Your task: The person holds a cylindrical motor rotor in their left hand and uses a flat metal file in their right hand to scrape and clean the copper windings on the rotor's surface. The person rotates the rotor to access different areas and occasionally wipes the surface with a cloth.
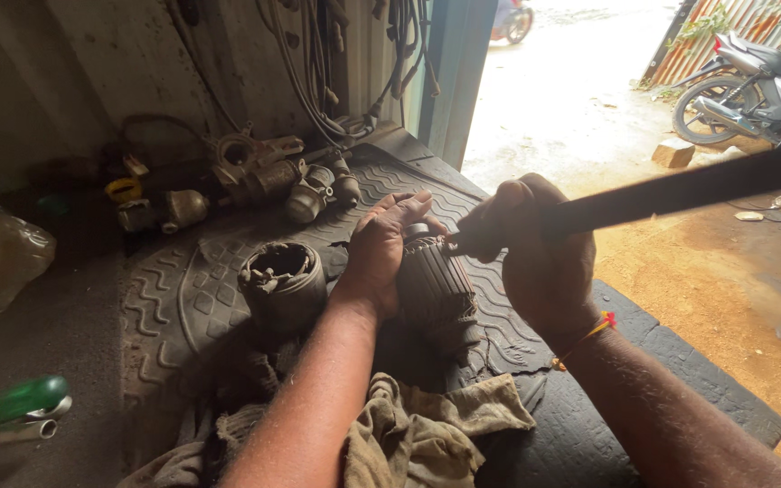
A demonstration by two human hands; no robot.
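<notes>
Work looked midway: left hand (381, 248) wrapped around the ribbed armature (434, 289) on the rubber mat (183, 298); right hand (535, 258) gripped a long dark bar (680, 192) against its top. Empty housing (284, 285) stood left.

green handle (9, 404), black wavy-grooved mat (183, 298)

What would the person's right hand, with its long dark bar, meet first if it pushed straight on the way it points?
Probably the ribbed dark motor core: the right hand aims the bar at its top end, beside the left hand. Depth is unclear.
</notes>
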